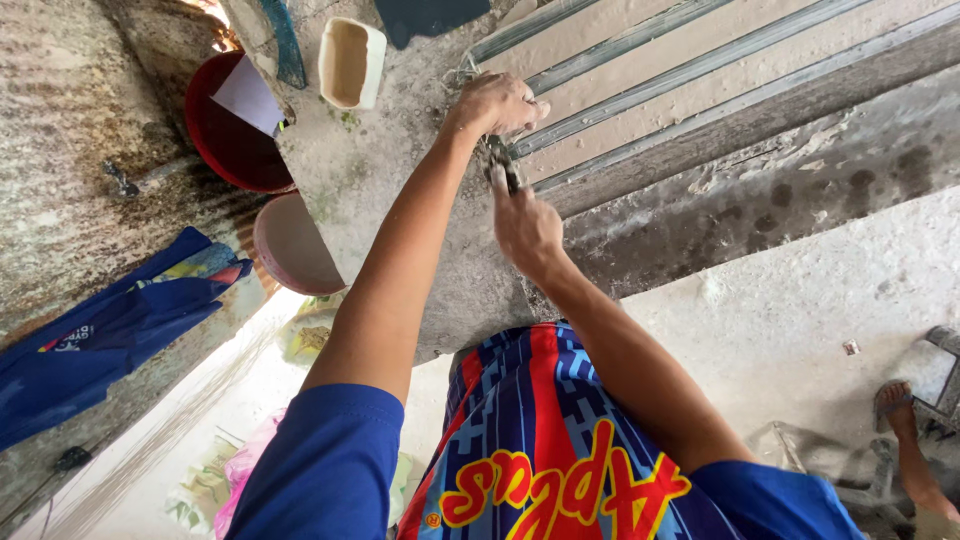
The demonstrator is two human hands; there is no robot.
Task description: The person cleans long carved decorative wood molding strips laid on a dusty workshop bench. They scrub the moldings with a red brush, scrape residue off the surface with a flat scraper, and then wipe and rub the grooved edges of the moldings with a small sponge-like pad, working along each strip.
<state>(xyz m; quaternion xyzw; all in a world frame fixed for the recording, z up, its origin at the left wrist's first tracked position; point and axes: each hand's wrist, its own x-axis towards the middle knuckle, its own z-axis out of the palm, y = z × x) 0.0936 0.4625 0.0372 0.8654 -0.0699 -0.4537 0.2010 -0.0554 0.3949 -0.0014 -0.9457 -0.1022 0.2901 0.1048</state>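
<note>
Pliers, dark and slim, sit between your two hands at the end of the grey metal bars. Your right hand is clenched round the handles. Your left hand is curled over the bar ends beside a tangle of thin wire, though what it pinches is hidden, possibly the wire itself. The bars lie in parallel over a pale form, on a rough, stained concrete slab. Left of it stand a red plastic bucket, a pink basin and a cream rectangular tub.
</note>
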